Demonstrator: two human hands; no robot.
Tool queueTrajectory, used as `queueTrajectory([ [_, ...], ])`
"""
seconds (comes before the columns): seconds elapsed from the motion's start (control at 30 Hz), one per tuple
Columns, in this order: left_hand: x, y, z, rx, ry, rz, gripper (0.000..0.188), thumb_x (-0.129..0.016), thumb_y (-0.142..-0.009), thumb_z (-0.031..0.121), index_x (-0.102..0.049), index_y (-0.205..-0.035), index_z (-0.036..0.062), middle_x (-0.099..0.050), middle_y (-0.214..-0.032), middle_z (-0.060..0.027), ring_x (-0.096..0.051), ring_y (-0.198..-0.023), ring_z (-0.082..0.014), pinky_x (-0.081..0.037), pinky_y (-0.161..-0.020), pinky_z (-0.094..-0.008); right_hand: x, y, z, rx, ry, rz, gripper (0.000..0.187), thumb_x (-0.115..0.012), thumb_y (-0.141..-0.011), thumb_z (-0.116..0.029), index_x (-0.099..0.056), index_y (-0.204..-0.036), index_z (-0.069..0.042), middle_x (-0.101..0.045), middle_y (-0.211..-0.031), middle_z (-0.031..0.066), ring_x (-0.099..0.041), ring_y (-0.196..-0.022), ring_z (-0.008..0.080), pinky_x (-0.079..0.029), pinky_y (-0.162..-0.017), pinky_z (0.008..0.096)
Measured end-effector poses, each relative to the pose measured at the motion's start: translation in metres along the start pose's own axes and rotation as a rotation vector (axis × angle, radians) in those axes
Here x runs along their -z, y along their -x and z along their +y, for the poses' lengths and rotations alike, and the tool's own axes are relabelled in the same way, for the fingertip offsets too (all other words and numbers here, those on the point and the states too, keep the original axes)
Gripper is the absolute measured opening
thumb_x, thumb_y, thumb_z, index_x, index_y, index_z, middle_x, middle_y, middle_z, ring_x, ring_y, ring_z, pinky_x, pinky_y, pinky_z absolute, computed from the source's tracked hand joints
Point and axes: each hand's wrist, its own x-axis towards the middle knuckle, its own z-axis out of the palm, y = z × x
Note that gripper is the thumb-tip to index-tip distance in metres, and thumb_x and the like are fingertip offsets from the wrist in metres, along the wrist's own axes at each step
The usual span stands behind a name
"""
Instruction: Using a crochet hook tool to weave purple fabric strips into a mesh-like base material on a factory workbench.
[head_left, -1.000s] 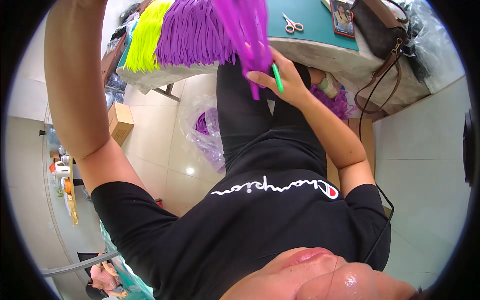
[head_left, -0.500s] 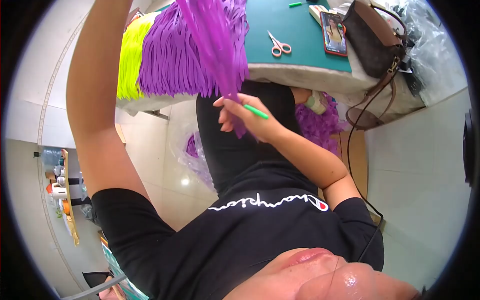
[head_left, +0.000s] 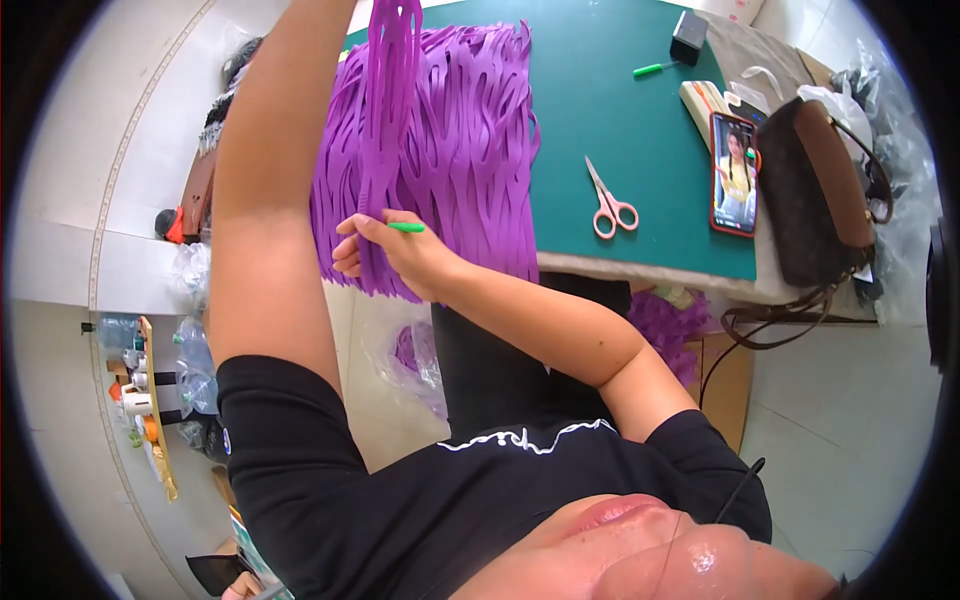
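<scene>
Purple strips (head_left: 388, 110) in right hand (head_left: 405, 250) point lengthwise away from torso (head_left: 500, 500).

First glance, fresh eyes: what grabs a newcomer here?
Probably the vivid purple fringe spread on the green tabletop, with a purple strip bundle in front, its lower end in the right hand beside a green stick. Next, the pink-handled scissors right of the fringe, then the lit phone by the brown bag.
</scene>
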Motion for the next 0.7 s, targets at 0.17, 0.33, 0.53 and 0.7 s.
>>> queueTrajectory([
  [0.17, 0.089, -0.034, 0.001, 0.381, 0.175, -0.497, 0.032, -0.04, -0.097, 0.02, -0.059, -0.096, -0.0052, -0.063, -0.075, -0.015, -0.062, -0.066, -0.0264, -0.053, -0.061, -0.0385, -0.031, -0.028, 0.023, -0.022, -0.06, -0.021, 0.028, -0.046, -0.097, -0.022, -0.056, -0.097, 0.004, -0.063, -0.078, 0.0131, -0.061, -0.068, 0.0189, -0.05, -0.062, 0.0311],
  [0.33, -0.04, 0.001, -0.097, 0.219, 0.035, -0.07, 0.059, -0.046, -0.094, 0.047, -0.046, -0.124, -0.0045, -0.059, -0.103, -0.0193, -0.061, -0.089, -0.0233, -0.051, -0.075, -0.0338, 0.024, -0.014, 0.019, 0.069, 0.385, -0.078, 0.022, -0.038, -0.095, -0.012, -0.057, -0.086, -0.004, -0.051, -0.065, 0.0009, -0.044, -0.055, 0.0128, -0.032, -0.048, 0.0308],
  [0.53, 0.004, -0.011, -0.087, -0.073, -0.066, -0.044, 0.067, -0.048, -0.091, 0.054, -0.041, -0.129, -0.0016, -0.054, -0.114, -0.0194, -0.056, -0.101, -0.026, -0.048, -0.085, -0.0378, -0.011, 0.051, 0.108, -0.58, 0.143, -0.202, 0.039, -0.047, -0.097, -0.034, -0.061, -0.091, 0.002, -0.064, -0.076, 0.0087, -0.063, -0.072, 0.017, -0.049, -0.064, 0.0299],
  [0.7, -0.012, 0.055, -0.07, -0.331, 0.028, -0.471, 0.065, -0.05, -0.092, 0.05, -0.038, -0.134, 0.002, -0.054, -0.123, -0.0183, -0.055, -0.112, -0.0294, -0.045, -0.096, -0.042, -0.004, 0.1, 0.052, -0.459, 0.351, -0.258, 0.028, -0.047, -0.098, -0.023, -0.062, -0.098, 0.001, -0.066, -0.081, 0.0088, -0.065, -0.077, 0.0156, -0.052, -0.072, 0.0283],
])
